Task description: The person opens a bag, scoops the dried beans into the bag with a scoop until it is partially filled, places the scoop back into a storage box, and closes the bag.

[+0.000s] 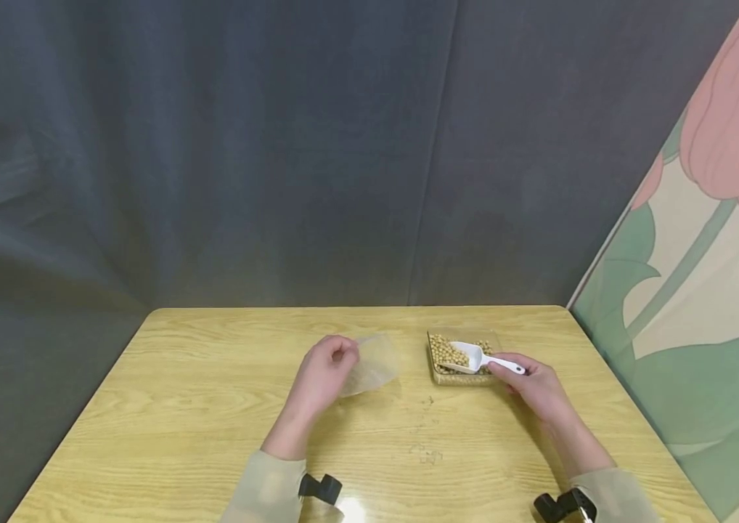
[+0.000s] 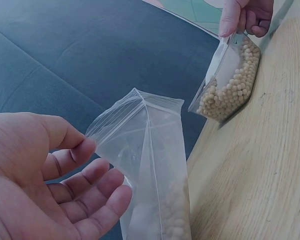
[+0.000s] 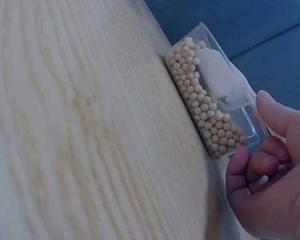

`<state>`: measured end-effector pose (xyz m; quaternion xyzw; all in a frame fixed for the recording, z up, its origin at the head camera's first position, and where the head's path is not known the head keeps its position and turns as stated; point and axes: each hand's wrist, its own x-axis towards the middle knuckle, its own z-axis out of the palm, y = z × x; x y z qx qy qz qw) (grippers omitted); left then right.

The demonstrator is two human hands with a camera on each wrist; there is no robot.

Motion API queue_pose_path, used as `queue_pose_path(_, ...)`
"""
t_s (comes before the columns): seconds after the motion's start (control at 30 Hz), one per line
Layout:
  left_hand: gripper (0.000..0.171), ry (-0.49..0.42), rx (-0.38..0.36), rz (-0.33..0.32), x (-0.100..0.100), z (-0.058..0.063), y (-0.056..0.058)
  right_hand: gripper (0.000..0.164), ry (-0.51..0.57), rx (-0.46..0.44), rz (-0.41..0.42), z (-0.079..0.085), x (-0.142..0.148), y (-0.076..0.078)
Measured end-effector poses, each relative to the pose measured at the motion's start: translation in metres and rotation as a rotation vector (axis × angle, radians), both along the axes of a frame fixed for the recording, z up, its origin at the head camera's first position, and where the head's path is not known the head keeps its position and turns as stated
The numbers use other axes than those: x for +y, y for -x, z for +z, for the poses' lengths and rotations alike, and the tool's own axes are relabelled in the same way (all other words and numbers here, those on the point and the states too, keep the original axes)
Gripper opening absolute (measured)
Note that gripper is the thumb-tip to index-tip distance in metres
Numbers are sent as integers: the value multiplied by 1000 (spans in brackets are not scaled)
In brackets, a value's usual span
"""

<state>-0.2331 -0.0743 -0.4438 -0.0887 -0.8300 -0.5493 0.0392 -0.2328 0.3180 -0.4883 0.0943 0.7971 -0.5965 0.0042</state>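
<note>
My left hand (image 1: 322, 374) pinches the top corner of a clear zip bag (image 2: 147, 135) between thumb and forefinger, its other fingers loosely curled beside the plastic. Pale round beans (image 2: 177, 215) sit low in the bag, as the left wrist view shows. A white scoop (image 1: 472, 356) lies among more beans (image 1: 439, 349) in a clear rectangular container (image 3: 240, 145). Its handle slants over the container's right rim, where my right hand (image 1: 535, 385) grips it with thumb and fingers.
The wooden table (image 1: 199, 414) runs under everything. A dark curtain (image 1: 291, 160) hangs behind its far edge, and a panel with a tulip print (image 1: 703, 290) borders the right side. Faint marks (image 1: 426, 454) show on the tabletop between the arms.
</note>
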Motion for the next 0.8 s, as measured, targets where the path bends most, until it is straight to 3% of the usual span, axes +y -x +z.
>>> queue_pose_path(0.4, 24, 0, 0, 10, -4, -2, -2, 10, 227, 30, -62, -2, -8, -1)
queue_pose_path(0.63, 23, -11, 8, -7, -1, -2, -1, 20, 366, 36, -85, 1, -4, -2)
queue_pose_path(0.8, 25, -9, 10, -23, -1, -1, 1, 22, 405, 39, -88, 5, -2, -4)
